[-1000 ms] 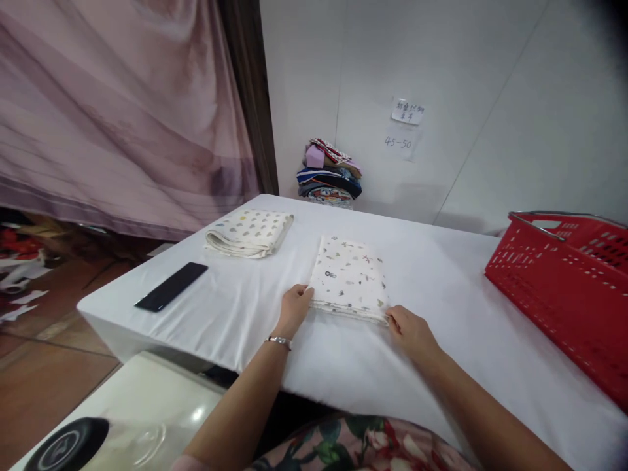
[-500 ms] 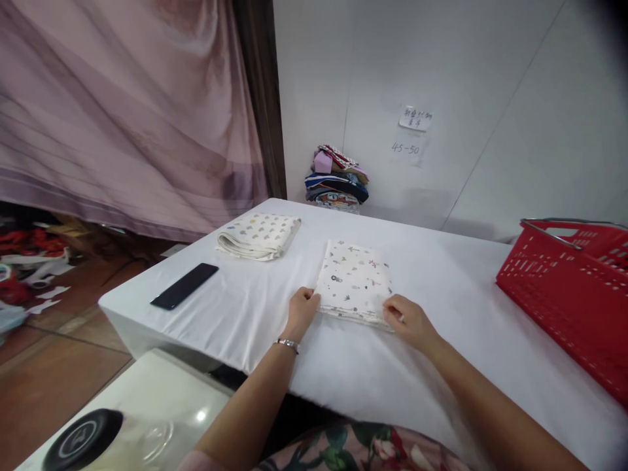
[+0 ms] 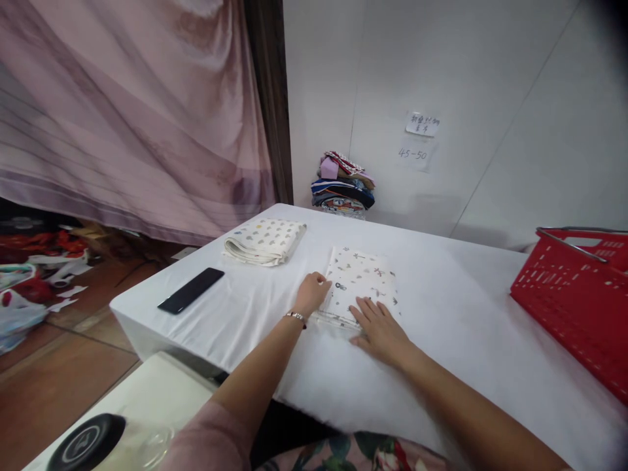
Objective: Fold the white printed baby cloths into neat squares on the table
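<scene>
A white-covered table [image 3: 471, 327] stands against a pale panelled wall [image 3: 451, 59], with a pinkish curtain [image 3: 167, 124] draped in heavy folds to the left. On the table, the right hand [image 3: 380, 335] lies spread palm-down over the near right part of a printed cloth [image 3: 360, 278], fingers extended and nothing gripped; half a second ago it was pinching the near right corner. The left hand [image 3: 313, 293] has slid from the near left corner up to about the middle of the left edge, fingers curled and thumb close to them; I cannot tell whether any fabric is caught between. So the right hand now bears on the cloth's face instead of holding its edge, which looks like smoothing the folded layers. The cloth sits just in front of the person, a flat, nearly rectangular pad, soft and matte, its small motifs scattered on white, its near edge showing stacked layers. Beyond the left hand lies a thicker folded cloth [image 3: 267, 239] with rows of grey prints and a rounded fold, then a glossy black phone [image 3: 191, 290], slim and oblong. At far right is a red basket [image 3: 574, 288] of perforated plastic with a metal handle; behind the table rises an uneven stack of fabrics [image 3: 343, 188].
</scene>
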Demonstrator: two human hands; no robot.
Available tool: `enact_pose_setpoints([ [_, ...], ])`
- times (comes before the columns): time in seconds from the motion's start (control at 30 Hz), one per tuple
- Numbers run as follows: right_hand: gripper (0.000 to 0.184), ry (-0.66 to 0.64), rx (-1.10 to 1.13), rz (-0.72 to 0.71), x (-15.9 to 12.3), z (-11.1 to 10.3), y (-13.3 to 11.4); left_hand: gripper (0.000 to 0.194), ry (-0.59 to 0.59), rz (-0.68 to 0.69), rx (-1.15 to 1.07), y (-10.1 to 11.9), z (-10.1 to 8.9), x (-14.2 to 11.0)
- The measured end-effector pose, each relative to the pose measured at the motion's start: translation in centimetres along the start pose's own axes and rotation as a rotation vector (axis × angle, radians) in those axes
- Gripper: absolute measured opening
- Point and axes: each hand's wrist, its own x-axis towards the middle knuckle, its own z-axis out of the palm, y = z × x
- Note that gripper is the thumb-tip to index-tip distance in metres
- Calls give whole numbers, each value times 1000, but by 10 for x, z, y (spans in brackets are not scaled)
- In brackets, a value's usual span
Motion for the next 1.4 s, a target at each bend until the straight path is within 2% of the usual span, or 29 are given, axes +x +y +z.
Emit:
enact_pose_setpoints([
  [0.13,71,-2,-1,-7,1,-1,0,18,-45,-17,75,14,7,22],
  [0.23,71,3,2,-18,1,-1,0,19,-37,-13,82,16,13,29],
  [0.4,70,18,7,-10,0,-1,-1,19,20,-14,73,7,16,28],
  [0.57,69,36,15,-11,-1,0,-2,19,3,-57,64,-3,14,25],
  [0.73,68,40,15,-14,-1,1,-1,16,-14,-42,81,5,15,36],
  [0.9,69,42,21,-26,-1,2,0,23,-22,0,153,14,19,47],
  [1.07,68,47,14,-28,-1,2,0,21,5,-31,174,7,20,46],
  [1.2,68,51,18,-38,-1,3,1,23,-29,-47,184,3,18,46],
  [1.3,68,56,23,-39,-1,2,1,26,3,26,230,9,15,41],
  [1.4,68,64,23,-40,-1,3,1,37,87,311,334,15,14,21],
])
